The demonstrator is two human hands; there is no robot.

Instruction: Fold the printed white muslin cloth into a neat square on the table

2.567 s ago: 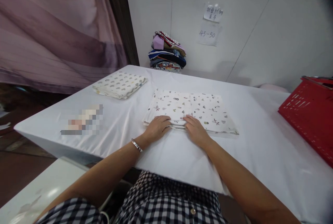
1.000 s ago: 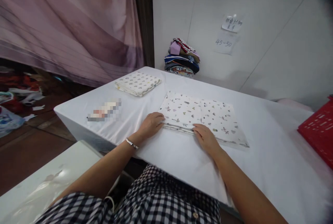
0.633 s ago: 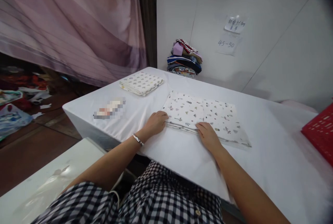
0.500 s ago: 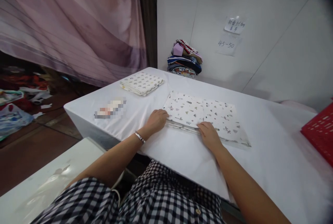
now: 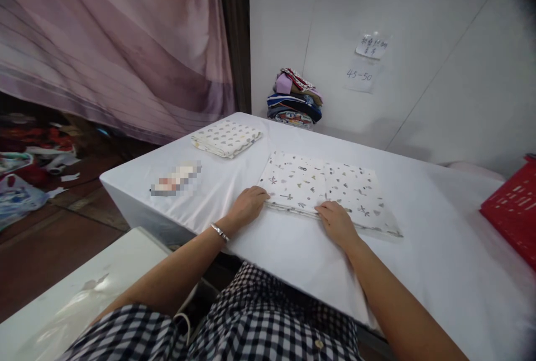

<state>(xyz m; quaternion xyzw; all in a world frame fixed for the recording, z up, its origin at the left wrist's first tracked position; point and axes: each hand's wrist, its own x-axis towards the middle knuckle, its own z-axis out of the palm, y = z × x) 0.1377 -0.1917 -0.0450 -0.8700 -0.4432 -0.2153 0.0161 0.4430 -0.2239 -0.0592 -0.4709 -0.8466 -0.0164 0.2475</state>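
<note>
A white cloth [image 5: 322, 185] printed with small grey and yellow motifs lies folded in layers on the table in front of me. My left hand [image 5: 250, 204] is closed at its near left corner, fingertips on the fabric. Partway along the near edge, my right hand [image 5: 336, 222] pinches the upper layer; the thumb is mostly hidden. To the right of that hand the cloth spreads on in a thinner, flatter part. Another folded white cloth [image 5: 226, 138], with grey heart-like shapes, sits farther back on the left, apart from both hands.
The table [image 5: 427, 283] has a white cover. A blurred-out item [image 5: 176, 178] lies at its left side. Behind the far edge rises a stack of folded fabrics [image 5: 294, 98]. At the right stands a red plastic basket [image 5: 513, 207]. A pale surface [image 5: 96, 288] adjoins at lower left.
The near edge of the cloth's upper layer looks flatter and straighter. Both hands keep nearly the same places on it. The view has tilted slightly.
</note>
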